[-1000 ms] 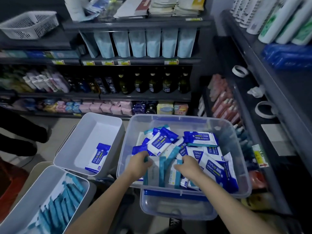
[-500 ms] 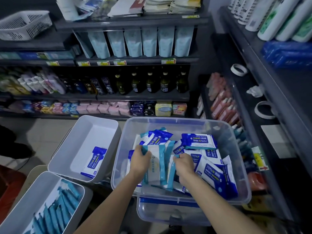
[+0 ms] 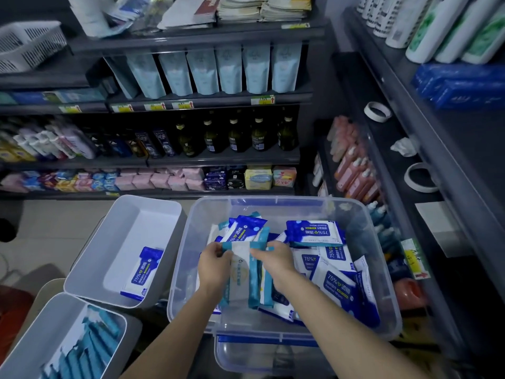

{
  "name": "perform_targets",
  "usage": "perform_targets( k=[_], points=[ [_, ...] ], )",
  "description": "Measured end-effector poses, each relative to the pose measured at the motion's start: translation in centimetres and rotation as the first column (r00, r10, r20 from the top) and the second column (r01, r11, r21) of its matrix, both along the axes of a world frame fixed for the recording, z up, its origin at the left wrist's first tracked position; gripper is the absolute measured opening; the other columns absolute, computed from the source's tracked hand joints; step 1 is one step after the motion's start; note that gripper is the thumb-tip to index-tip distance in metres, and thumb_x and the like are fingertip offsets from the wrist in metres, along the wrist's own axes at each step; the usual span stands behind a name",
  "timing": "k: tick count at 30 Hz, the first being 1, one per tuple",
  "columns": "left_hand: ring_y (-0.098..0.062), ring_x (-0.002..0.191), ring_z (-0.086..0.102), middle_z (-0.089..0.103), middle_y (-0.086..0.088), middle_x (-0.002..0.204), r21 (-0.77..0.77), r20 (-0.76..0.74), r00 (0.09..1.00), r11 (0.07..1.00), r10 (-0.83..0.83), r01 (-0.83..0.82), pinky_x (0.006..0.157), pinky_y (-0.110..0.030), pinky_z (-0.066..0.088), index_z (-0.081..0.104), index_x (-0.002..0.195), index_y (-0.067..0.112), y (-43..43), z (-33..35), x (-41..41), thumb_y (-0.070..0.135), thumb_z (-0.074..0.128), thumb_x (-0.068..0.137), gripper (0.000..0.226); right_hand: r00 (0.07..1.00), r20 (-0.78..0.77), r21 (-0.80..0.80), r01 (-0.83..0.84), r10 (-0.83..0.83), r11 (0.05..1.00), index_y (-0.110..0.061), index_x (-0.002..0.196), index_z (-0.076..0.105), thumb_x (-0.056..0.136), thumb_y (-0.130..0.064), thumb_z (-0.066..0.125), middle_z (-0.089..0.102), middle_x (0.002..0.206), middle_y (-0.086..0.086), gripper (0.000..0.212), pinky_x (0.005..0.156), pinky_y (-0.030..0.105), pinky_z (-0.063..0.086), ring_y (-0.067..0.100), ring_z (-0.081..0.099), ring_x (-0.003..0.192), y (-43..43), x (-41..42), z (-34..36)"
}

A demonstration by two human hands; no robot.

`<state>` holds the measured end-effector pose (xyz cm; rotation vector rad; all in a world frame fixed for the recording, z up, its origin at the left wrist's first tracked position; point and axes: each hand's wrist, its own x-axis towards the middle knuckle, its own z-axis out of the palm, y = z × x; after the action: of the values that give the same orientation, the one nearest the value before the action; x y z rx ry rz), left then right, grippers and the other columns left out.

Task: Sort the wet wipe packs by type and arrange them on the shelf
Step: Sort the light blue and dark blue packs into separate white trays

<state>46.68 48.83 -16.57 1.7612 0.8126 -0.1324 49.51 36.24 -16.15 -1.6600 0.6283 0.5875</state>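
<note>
Teal wipe packs [image 3: 241, 272], left hand [image 3: 214, 265] and right hand [image 3: 276, 262] grips clasping them, forearms outstretched

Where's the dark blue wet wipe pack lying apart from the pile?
Head view, left of centre: the dark blue wet wipe pack lies in the farther white rectangular bin beside the clear plastic tub.
</note>
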Motion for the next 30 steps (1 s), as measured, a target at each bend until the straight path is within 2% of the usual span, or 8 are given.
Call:
perform_targets(
  k=[3,8,13,15,17,21,25,30],
  points=[
    [-0.017,0.088,0.066,0.065,-0.003,0.105,-0.007,0.011,0.998,0.998,-0.067,0.067,0.065,-0.029,0.053,0.055,0.102,0.015,0.1,0.1,0.2,0.014,0.056,0.095,0.008,0.998,0.057,-0.098,0.018,-0.012,0.995,-0.013,0.098,0.060,0.082,-0.010,0.069,0.063,0.091,0.000,0.019,0.052,0.021,0.041,0.007,0.056,0.068,0.0,-0.3,-0.2],
    [-0.023,0.092,0.069,0.065,-0.005,0.108,-0.176,0.046,0.986,0.971,-0.159,0.165,0.085,-0.044,0.056,0.048,0.121,0.017,-0.1,1.8,-0.2,0.029,0.082,0.072,0.061,0.992,0.123,0.129,-0.006,-0.010,0.992,-0.012,0.099,0.065,0.085,-0.004,0.065,0.071,0.094,0.005,0.017,0.064,0.028,0.055,0.018,0.070,0.079,-3.1,-0.7,2.2],
    [-0.034,0.103,0.067,0.070,-0.014,0.112,-0.626,0.068,0.928,0.708,-0.366,0.325,0.095,-0.051,0.051,0.058,0.120,0.012,-1.8,4.2,-0.1,0.025,0.076,0.073,0.052,0.976,0.199,0.343,0.017,-0.091,0.939,-0.009,0.110,0.064,0.089,0.003,0.055,0.071,0.102,0.012,0.025,0.082,0.046,0.057,0.028,0.069,0.093,-4.4,-0.1,3.5],
    [-0.033,0.101,0.067,0.071,-0.012,0.110,-0.559,0.107,0.911,0.734,-0.398,0.386,0.093,-0.050,0.052,0.060,0.117,0.012,-2.8,4.5,-0.1,0.016,0.076,0.078,0.042,0.957,0.284,0.257,-0.021,-0.054,0.966,-0.012,0.107,0.067,0.092,-0.001,0.052,0.072,0.102,0.007,0.024,0.083,0.043,0.057,0.025,0.069,0.094,-4.6,0.2,3.9],
    [-0.032,0.096,0.070,0.073,-0.010,0.104,-0.468,0.094,0.929,0.808,-0.358,0.359,0.087,-0.048,0.055,0.061,0.114,0.012,-3.2,4.4,0.0,0.011,0.072,0.083,0.033,0.909,0.402,-0.050,-0.096,0.108,0.994,-0.013,0.106,0.068,0.096,-0.010,0.049,0.071,0.104,0.002,0.022,0.088,0.038,0.053,0.021,0.065,0.099,-5.9,0.9,3.7],
    [-0.030,0.087,0.072,0.074,-0.009,0.099,-0.393,0.058,0.975,0.893,-0.215,0.220,0.077,-0.047,0.058,0.060,0.113,0.011,-2.2,3.2,-0.3,0.010,0.070,0.085,0.030,0.895,0.301,-0.611,-0.085,0.330,0.787,-0.006,0.113,0.065,0.094,-0.002,0.046,0.065,0.113,0.013,0.027,0.087,0.033,0.050,0.027,0.061,0.100,-11.2,3.3,0.2],
    [-0.032,0.091,0.070,0.072,-0.011,0.103,-0.337,0.027,0.998,0.939,-0.063,0.068,0.080,-0.054,0.056,0.059,0.112,0.013,-0.8,2.2,-0.8,0.009,0.068,0.086,0.027,0.950,0.142,-0.706,-0.099,0.277,0.701,-0.005,0.092,0.064,0.093,-0.003,0.047,0.069,0.099,0.015,0.017,0.070,0.033,0.051,0.030,0.063,0.085,-14.1,4.1,-1.9],
    [-0.031,0.093,0.068,0.070,-0.010,0.104,-0.259,0.026,0.999,0.965,0.043,-0.035,0.082,-0.051,0.056,0.060,0.105,0.017,0.3,1.6,-1.6,0.008,0.067,0.087,0.022,0.945,0.154,-0.629,-0.131,0.288,0.766,-0.012,0.101,0.064,0.087,-0.014,0.061,0.071,0.099,0.009,0.014,0.072,0.032,0.053,0.027,0.066,0.088,-13.1,4.1,-2.7]
  ],
)
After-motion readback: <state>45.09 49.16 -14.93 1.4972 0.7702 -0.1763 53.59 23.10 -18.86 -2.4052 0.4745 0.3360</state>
